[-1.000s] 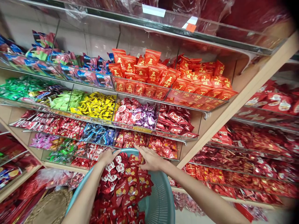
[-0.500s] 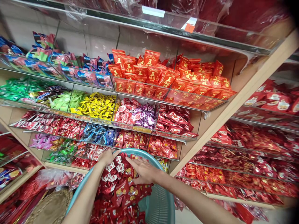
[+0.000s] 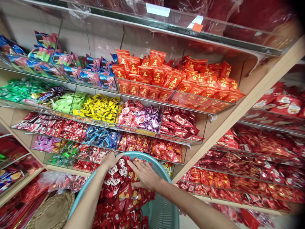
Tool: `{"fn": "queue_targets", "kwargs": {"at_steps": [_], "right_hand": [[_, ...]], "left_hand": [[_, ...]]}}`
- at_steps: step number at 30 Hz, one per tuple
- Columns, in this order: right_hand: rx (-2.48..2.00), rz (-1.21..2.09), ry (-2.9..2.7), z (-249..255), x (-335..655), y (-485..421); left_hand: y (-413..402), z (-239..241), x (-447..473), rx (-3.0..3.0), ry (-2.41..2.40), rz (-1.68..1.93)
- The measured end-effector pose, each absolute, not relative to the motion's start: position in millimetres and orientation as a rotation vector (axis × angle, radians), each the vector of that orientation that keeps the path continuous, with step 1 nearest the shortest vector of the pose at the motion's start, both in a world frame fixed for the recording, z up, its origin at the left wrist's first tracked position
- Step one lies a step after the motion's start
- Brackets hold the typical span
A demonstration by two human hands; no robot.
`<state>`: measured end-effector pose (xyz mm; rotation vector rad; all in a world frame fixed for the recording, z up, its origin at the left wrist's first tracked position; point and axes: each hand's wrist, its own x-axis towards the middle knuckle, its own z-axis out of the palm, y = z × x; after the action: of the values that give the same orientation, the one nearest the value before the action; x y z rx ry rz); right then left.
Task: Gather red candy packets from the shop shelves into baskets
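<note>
A teal plastic basket (image 3: 164, 208) at the lower middle is filled with red candy packets (image 3: 124, 195), some with white lettering, others with orange round pictures. My left hand (image 3: 111, 160) is closed on the basket's far left rim, its thumb side along the edge and most of its fingers hidden. Inside the far part of the basket, my right hand (image 3: 145, 175) lies palm down on the packets, fingers stretched out and a little apart. No packet shows between its fingers.
Stepped shelves ahead hold orange-red packets (image 3: 157, 73), yellow-wrapped sweets (image 3: 97, 108), purple and pink round sweets (image 3: 140, 116), and blue wrappers (image 3: 100, 136). A wooden upright (image 3: 221, 117) divides them from red packets (image 3: 267, 140) on the right. A woven round basket (image 3: 52, 210) stands at lower left.
My right hand has slid very slightly to the left over the packets. The shelves sit a little further right in the view. My left hand stays at the rim.
</note>
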<state>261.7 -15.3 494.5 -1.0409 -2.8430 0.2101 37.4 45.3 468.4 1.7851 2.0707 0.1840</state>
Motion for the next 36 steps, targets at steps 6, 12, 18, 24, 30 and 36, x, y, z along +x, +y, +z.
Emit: {"fn": "queue_targets", "kwargs": {"at_steps": [6, 12, 18, 24, 30, 36], "right_hand": [[-1.062, 0.011, -2.819, 483.4, 254.4, -16.0], [-1.179, -0.126, -2.762, 481.5, 239.5, -21.5], [-1.306, -0.152, -2.695, 480.6, 222.6, -24.0], [-1.396, -0.095, -2.566, 489.1, 225.9, -26.4], [-1.460, 0.085, -2.108, 486.2, 296.3, -35.4], [-1.613, 0.667, -1.188, 425.1, 354.3, -99.9]], "left_hand": [[44.8, 471.2, 38.8, 1.777, 2.067, 0.171], [43.3, 474.4, 40.0, 1.787, 2.062, 0.165], [43.6, 473.0, 39.2, 1.799, 2.062, 0.171], [44.5, 473.9, 39.3, 1.782, 2.067, 0.155], [46.6, 471.4, 37.9, 1.789, 2.064, 0.144], [47.1, 471.1, 36.1, 1.781, 2.029, 0.176]]}}
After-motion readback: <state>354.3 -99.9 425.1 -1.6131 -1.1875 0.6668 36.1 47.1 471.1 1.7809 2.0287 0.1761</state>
